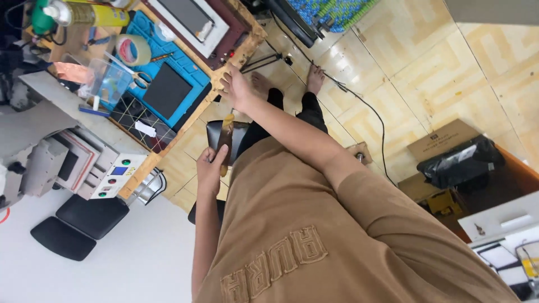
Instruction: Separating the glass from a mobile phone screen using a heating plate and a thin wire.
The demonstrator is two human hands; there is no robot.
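My left hand (211, 168) grips a black flat device (238, 134) in front of my lap, with a slim amber-coloured tool (226, 130) lying across the device and running down into the same hand. My right hand (236, 87) reaches forward to the edge of the wooden workbench (242, 53). Its fingers are spread on the edge beside some small red parts (229, 55), and I see nothing in its grasp. My bare feet (314, 77) rest on the tiled floor beyond.
On the bench lie a blue work mat (193, 70) with a dark slab (166, 90), a tape roll (133, 50), scissors (140, 78), a clear plastic box (109, 81) and a white machine (90, 168). A black cable (370, 109) crosses the floor. Cardboard boxes (443, 140) stand at right.
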